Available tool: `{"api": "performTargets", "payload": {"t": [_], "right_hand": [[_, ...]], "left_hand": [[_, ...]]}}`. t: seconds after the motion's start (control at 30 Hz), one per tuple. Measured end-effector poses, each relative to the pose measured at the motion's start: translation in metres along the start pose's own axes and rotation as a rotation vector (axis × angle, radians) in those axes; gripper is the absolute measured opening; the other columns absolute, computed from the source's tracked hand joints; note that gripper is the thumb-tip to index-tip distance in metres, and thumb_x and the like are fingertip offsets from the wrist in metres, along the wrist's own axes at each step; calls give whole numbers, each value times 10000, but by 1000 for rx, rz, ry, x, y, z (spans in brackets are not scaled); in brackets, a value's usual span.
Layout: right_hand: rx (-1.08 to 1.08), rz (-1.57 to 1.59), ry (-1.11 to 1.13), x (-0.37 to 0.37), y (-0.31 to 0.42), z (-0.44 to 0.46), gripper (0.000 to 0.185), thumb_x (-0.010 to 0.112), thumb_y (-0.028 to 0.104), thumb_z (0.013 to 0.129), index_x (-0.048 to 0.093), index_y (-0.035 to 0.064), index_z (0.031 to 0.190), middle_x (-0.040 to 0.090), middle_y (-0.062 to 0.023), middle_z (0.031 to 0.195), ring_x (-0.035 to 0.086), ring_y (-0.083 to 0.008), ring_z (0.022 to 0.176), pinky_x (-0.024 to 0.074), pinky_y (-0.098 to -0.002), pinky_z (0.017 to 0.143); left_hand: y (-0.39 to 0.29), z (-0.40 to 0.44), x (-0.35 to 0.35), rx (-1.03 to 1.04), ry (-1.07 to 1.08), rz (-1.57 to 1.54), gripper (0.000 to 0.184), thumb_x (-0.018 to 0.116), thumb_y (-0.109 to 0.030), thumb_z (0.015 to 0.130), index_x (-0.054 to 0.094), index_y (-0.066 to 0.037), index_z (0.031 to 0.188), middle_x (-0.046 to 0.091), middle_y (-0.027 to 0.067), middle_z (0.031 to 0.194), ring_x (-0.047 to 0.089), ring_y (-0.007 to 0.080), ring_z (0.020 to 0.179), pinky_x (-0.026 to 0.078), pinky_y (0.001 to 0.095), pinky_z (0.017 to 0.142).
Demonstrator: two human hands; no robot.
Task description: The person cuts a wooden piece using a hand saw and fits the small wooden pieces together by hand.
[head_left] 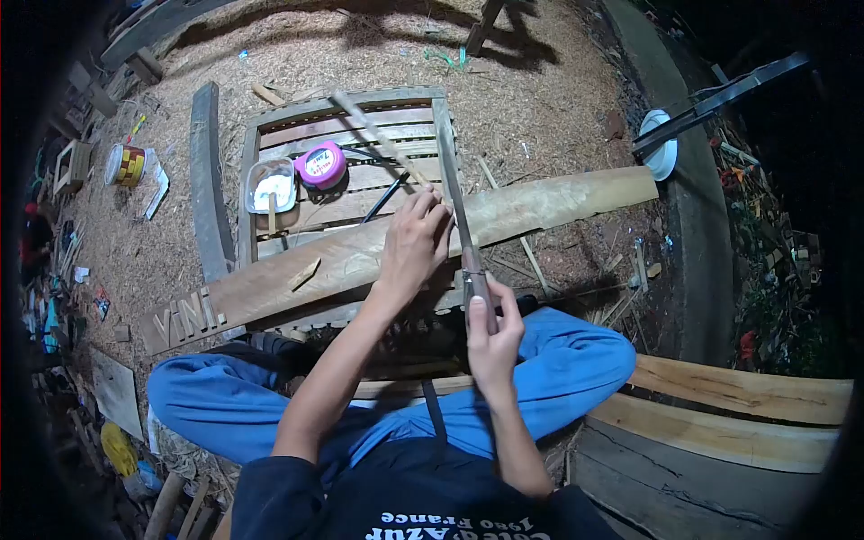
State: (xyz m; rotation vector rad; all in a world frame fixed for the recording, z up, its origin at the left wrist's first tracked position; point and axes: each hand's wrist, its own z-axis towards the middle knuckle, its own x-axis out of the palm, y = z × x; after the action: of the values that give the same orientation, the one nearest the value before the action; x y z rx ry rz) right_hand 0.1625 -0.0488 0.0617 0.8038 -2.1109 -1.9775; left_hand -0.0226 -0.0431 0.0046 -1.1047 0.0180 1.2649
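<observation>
My right hand (493,337) is wrapped around the brown handle of a long-bladed knife (459,202), its dark blade pointing away from me. My left hand (416,234) pinches the near end of a thin wooden strip (382,139), right beside the blade. Whether blade and strip touch, I cannot tell. Beneath both hands a long wooden board (351,256) lies slantwise, with raised letters (187,319) at its left end. A small wood piece (306,274) rests on the board.
Behind the board, a slatted wooden frame (438,103) carries a pink tape measure (322,166), a plastic tub (256,184) of white paste with a stick, and a dark pen-like rod (387,197). A grey beam (207,180) lies left; planks (738,387) lie right. Wood shavings cover the ground.
</observation>
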Motion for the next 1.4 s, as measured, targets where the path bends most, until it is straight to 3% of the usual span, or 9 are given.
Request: {"api": "performTargets", "payload": {"t": [0.1,0.23,0.3,0.37,0.83,0.9,0.97,1.1,1.4], "right_hand": [[-162,-39,-14,-18,-9,-23,356,627,164,1031,613,-61,1307,729,-173,1137,678,-150,958,551,-323,820],[-3,37,10,-5,-1,0,356,627,147,1033,604,-73,1312,721,-162,1131,644,-136,964,540,-320,880],[-99,-33,-6,-6,0,-1,368,630,149,1032,597,-80,1319,717,-162,1123,650,-151,970,542,-325,872],[20,15,3,-17,0,-22,372,625,151,1032,593,-82,1320,714,-175,1111,652,-165,975,539,-326,866],[26,47,-50,-14,-14,-16,410,630,160,1025,598,-61,1369,729,-150,1128,675,-153,890,556,-311,780],[-5,-18,-58,-14,-11,-22,404,632,160,1025,603,-57,1363,735,-151,1121,674,-141,879,553,-312,773],[-259,-217,-97,-7,-10,-17,405,636,162,1024,603,-52,1366,740,-143,1114,674,-140,865,552,-314,766],[17,9,-15,-25,-15,-12,411,632,166,1028,596,-53,1374,735,-138,1158,692,-175,941,559,-319,802],[-110,125,-203,-38,-26,8,405,636,126,1015,610,-92,1356,700,-182,1245,685,-168,1030,558,-300,852]], "left_hand": [[3,0,-2,35,3,-12,166,748,-68,893,695,15,1027,662,187,1190,617,400,1204,516,473,996],[7,-3,4,31,16,-24,173,753,-74,885,692,8,1024,649,179,1220,620,395,1167,518,485,964],[6,-4,1,17,30,-4,174,758,-84,882,694,5,1017,643,173,1248,622,385,1157,517,477,959],[4,-7,-4,38,90,-65,178,766,-100,882,702,1,1015,657,166,1233,628,368,1151,512,464,961],[0,-6,-5,44,83,-18,186,771,-126,878,725,-28,1028,673,150,1194,617,360,1205,492,474,1000],[1,-4,-6,40,86,-13,181,771,-124,877,726,-26,1022,673,150,1190,616,360,1208,493,472,1002],[1,-5,-6,65,111,8,179,774,-124,874,728,-22,1014,677,150,1175,621,365,1203,498,471,998],[1,-4,-2,52,60,-14,182,775,-122,872,728,-21,1016,680,152,1155,624,371,1203,504,471,996],[6,-3,-4,21,100,-73,160,752,-119,902,705,-40,1032,647,147,1208,602,359,1241,492,453,999]]}}
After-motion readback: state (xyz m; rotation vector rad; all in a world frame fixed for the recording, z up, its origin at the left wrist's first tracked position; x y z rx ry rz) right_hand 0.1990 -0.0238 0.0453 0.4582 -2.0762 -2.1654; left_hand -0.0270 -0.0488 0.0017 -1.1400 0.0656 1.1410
